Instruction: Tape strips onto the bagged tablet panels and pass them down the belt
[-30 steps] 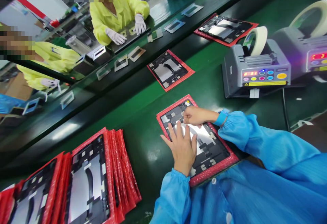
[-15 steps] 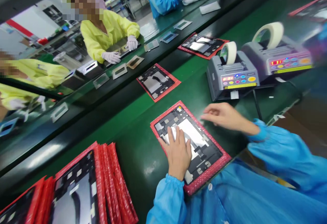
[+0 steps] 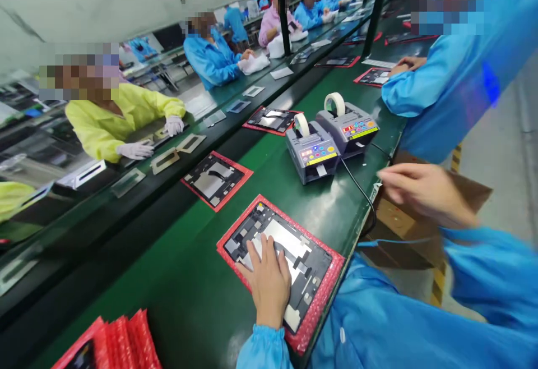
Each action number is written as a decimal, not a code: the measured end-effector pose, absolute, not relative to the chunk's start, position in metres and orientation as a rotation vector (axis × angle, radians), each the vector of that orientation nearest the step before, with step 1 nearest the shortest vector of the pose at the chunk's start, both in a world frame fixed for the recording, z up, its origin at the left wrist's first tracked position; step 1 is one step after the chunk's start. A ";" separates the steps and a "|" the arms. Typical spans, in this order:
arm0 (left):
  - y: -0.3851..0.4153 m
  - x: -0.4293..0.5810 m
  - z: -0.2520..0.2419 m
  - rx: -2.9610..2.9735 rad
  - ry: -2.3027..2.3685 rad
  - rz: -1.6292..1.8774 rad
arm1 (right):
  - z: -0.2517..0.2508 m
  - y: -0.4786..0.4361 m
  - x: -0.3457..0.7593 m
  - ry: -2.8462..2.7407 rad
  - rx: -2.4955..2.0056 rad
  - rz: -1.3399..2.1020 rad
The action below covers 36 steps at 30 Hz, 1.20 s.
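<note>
My left hand (image 3: 265, 280) lies flat, fingers spread, on a dark panel with silver plates that rests on a red bubble-wrap sleeve (image 3: 320, 301) at the near edge of the green belt. My right hand (image 3: 420, 190) hovers off the belt's right edge, above a cardboard box (image 3: 399, 223). It is blurred by motion, fingers loosely extended, with nothing visible in it. Both my sleeves are blue.
Two grey tape dispensers (image 3: 313, 153) (image 3: 348, 125) with tape rolls stand beyond the panel, a cable trailing off the edge. More panels on red wrap (image 3: 216, 178) (image 3: 272, 119) lie farther along the belt. A stack of red sleeves (image 3: 113, 346) sits near left. Co-workers in yellow and blue line both sides.
My right hand has left the panel and swung right, past the belt's edge over the box. The left hand stays flat on the panel. The view has tilted up and turned right.
</note>
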<state>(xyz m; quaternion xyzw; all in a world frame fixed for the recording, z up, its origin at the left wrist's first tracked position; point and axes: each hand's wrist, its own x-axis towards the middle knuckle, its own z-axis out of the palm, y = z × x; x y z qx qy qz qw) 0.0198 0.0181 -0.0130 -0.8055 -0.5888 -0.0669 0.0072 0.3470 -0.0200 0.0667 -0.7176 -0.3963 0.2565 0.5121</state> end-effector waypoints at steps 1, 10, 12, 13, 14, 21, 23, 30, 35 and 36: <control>0.019 0.019 -0.015 -2.521 -1.836 -0.212 | 0.060 0.000 0.342 -0.963 -1.681 0.677; 0.020 0.017 -0.022 -2.501 -1.855 -0.211 | 0.016 0.096 0.323 -0.736 -1.552 0.907; 0.019 0.018 -0.020 -2.501 -1.845 -0.227 | 0.019 0.095 0.321 -0.721 -1.516 0.946; 0.019 0.018 -0.018 -2.504 -1.840 -0.235 | 0.021 0.095 0.320 -0.719 -1.502 0.964; 0.019 0.019 -0.017 -2.511 -1.837 -0.239 | 0.023 0.096 0.318 -0.715 -1.491 0.977; 0.018 0.024 -0.010 -2.512 -1.904 -0.188 | 0.030 0.076 0.304 -0.681 -1.369 1.094; 0.017 0.024 -0.006 -2.521 -1.906 -0.169 | 0.027 0.067 0.293 -0.746 -1.330 1.213; 0.010 0.029 0.006 -2.587 -1.851 -0.334 | 0.007 0.082 0.228 -1.156 -1.440 1.591; 0.008 0.051 0.002 -2.757 -1.723 -0.330 | -0.013 0.088 0.222 -1.357 -1.498 1.615; 0.009 0.054 0.000 -2.748 -1.725 -0.324 | -0.016 0.087 0.224 -1.383 -1.493 1.623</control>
